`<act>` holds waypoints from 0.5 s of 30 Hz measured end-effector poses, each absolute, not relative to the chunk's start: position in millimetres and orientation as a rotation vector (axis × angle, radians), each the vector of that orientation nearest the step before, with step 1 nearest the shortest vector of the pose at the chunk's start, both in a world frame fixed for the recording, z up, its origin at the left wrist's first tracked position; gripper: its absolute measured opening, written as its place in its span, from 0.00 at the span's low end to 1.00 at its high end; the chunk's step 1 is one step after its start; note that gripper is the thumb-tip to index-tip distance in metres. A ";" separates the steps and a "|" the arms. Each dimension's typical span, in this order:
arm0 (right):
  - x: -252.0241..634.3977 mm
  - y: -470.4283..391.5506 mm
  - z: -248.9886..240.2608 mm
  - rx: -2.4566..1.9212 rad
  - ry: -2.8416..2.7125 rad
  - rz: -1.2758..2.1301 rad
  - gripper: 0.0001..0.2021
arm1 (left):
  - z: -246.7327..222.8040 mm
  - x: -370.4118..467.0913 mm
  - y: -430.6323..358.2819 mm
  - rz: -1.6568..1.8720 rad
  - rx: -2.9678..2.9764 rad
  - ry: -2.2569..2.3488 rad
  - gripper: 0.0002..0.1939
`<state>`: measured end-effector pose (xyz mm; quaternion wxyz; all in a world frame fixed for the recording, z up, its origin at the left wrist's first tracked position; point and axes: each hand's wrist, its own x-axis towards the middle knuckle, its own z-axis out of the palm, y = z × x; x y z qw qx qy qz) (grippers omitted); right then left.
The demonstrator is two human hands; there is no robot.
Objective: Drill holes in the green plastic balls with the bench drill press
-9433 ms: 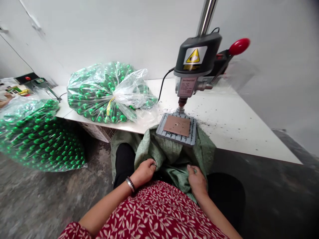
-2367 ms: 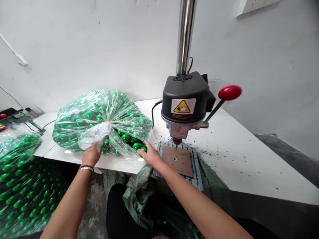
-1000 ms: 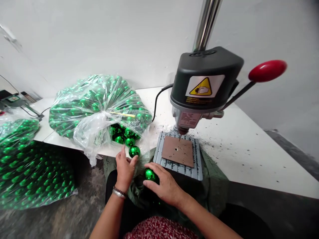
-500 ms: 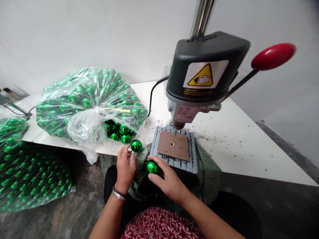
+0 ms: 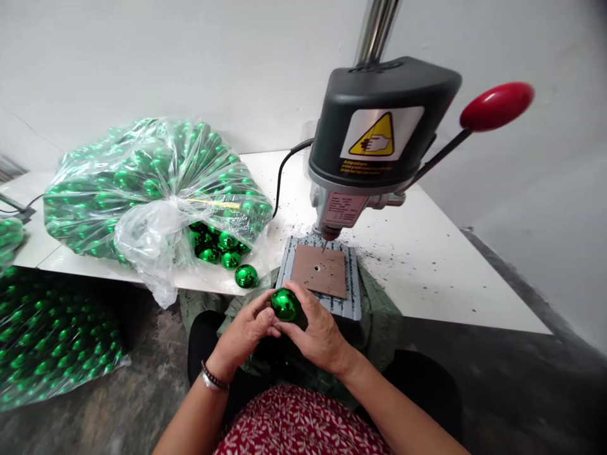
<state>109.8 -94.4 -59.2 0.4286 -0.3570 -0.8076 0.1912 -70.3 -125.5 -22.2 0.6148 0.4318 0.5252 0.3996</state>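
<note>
A shiny green ball (image 5: 284, 304) is held in front of the drill press base. My right hand (image 5: 315, 325) grips it from the right, thumb below and fingers on top. On its left side, my left hand (image 5: 253, 328) has its fingertips against the same ball. Another green ball (image 5: 246, 276) lies on the table edge beside the open plastic bag (image 5: 156, 196), which is full of green balls. Just beyond my hands, a brown square board (image 5: 327, 278) with a small hole rests on the grey base, under the drill head (image 5: 379, 126).
The press's red-knobbed lever (image 5: 497, 106) sticks out to the right. Dark shavings are scattered over the white table (image 5: 455, 278). Green cloth (image 5: 379, 316) hangs below the base. A second bag of green balls (image 5: 61, 341) sits lower left. A black cable (image 5: 279, 177) runs behind the press.
My left hand has moved right, from beside the loose ball to the ball in my right hand. The view has shifted slightly.
</note>
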 end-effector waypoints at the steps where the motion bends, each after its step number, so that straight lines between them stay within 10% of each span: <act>1: 111.4 -93.5 -58.1 -0.861 -2.045 0.470 0.36 | -20.1 -66.4 -123.5 0.911 0.991 1.103 0.40; 7: 139.7 -87.9 -47.9 -0.870 -2.095 0.338 0.35 | -22.2 -56.5 -106.0 1.006 1.086 1.198 0.33; 15: 197.6 -87.3 -32.2 -1.130 -1.942 0.155 0.08 | -22.0 -70.2 -99.4 0.943 1.322 1.254 0.31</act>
